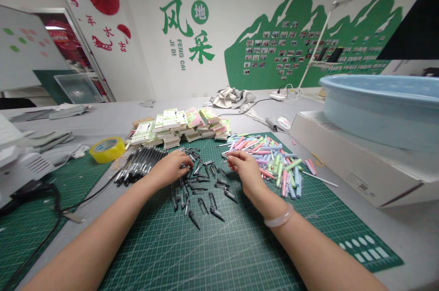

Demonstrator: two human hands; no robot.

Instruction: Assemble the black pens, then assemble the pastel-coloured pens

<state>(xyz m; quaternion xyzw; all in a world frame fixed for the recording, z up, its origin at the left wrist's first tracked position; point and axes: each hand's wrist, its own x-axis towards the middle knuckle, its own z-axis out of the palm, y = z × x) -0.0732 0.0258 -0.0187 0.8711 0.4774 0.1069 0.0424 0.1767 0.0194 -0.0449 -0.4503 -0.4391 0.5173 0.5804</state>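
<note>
My left hand (pixel 171 166) reaches over the black pen parts with its fingers curled down; what lies under the fingertips is hidden. Beside it is a stack of black pen barrels (pixel 139 163), laid side by side. Loose black pen caps (pixel 212 199) are scattered between my hands on the green cutting mat (pixel 192 259). My right hand (pixel 247 173), with a pale bangle at the wrist, has thumb and fingers pinched together; anything in the pinch is too small to make out. Right behind it lies a heap of pastel pen parts (pixel 277 163) in pink, green, blue and purple.
Small boxes (pixel 174 119) are piled at the mat's far edge. A yellow tape roll (pixel 107 149) and a white device (pixel 25 172) with a cable are at left. On the right, a blue basin (pixel 377 112) rests on a white carton (pixel 356 167). Grey cloth (pixel 233 97) lies behind.
</note>
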